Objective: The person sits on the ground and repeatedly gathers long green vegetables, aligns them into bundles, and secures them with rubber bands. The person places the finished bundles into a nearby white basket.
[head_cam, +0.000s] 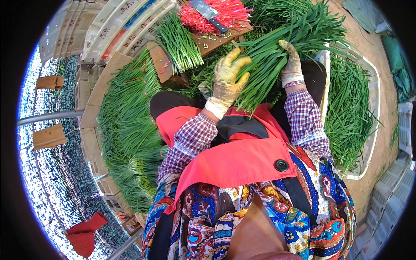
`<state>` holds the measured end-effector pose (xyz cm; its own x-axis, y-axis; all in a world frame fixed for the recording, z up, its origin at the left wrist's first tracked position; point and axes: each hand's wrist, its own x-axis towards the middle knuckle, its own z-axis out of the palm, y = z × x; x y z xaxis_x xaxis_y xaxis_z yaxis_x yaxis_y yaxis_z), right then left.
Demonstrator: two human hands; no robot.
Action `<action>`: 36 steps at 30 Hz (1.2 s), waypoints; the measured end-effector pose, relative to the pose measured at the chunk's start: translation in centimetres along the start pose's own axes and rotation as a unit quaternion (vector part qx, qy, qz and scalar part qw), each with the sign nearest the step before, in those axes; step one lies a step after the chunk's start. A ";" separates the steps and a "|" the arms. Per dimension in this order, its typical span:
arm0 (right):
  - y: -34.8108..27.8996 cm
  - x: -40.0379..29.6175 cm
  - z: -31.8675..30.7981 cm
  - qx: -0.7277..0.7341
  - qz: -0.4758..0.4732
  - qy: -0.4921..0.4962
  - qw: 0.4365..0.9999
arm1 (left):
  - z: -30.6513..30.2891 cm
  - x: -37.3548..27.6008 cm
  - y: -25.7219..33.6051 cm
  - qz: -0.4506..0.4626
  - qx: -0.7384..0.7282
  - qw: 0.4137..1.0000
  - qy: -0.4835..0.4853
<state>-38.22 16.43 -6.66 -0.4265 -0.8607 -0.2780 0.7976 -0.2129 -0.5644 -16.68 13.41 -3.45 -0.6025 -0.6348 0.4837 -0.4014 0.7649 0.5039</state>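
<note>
A loose bundle of green Chinese chives (269, 61) lies slantwise over my lap, its leaves spreading to the upper right. My right hand (290, 60), in a stained yellow work glove, grips the bundle from its right side, thumb over the leaves. At the left side of the bundle is my left hand (229, 76), also gloved, with fingers spread and nothing held; whether its fingertips touch the leaves I cannot tell. Ahead on the left, a neat bunch of chives (180, 44) rests on a small wooden stand (160, 61), white stem ends towards me.
A cleaver (206, 11) lies on pink plastic ties (234, 11) atop a wooden board (211, 44). To the right stands a white crate (377, 84) of loose chives. Tied chive bunches (130, 107) cover the left side. White crates (130, 26) bearing writing are stacked at the upper left.
</note>
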 end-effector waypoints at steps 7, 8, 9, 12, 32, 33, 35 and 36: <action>-0.6 0.4 0.2 0.012 0.044 -0.041 0.998 | -2.3 -0.8 -3.5 -0.074 0.022 0.988 -0.131; -0.5 0.8 0.0 0.008 0.062 -0.054 0.997 | -2.5 -0.9 -3.9 -0.068 0.032 0.982 -0.171; -0.2 1.0 0.1 0.005 0.082 -0.067 0.994 | -2.8 -1.1 -4.0 -0.078 0.045 0.975 -0.202; 1.0 1.2 1.3 0.008 0.116 -0.105 0.988 | -2.9 -2.7 -5.4 -0.132 -0.128 0.942 -0.280; 14.0 3.1 2.6 -0.113 0.313 -0.016 0.943 | 0.8 -9.1 -10.8 -0.480 -0.780 0.400 0.046; 13.3 3.4 3.2 -0.074 0.319 0.007 0.945 | 0.1 -8.2 -9.8 -0.447 -0.802 0.395 0.041; 11.8 2.5 4.9 -0.063 0.309 0.025 0.949 | -1.2 -7.1 -8.0 -0.434 -0.826 0.350 0.088; 11.9 3.1 4.7 -0.088 0.299 0.012 0.950 | -0.9 -7.1 -8.6 -0.403 -0.862 0.297 0.082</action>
<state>-28.00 9.05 -10.60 0.0687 -0.7918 -0.6069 0.8177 0.3931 -0.4204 -8.31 11.25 -10.63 -0.6917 -0.6408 -0.3330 0.6648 -0.7451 0.0531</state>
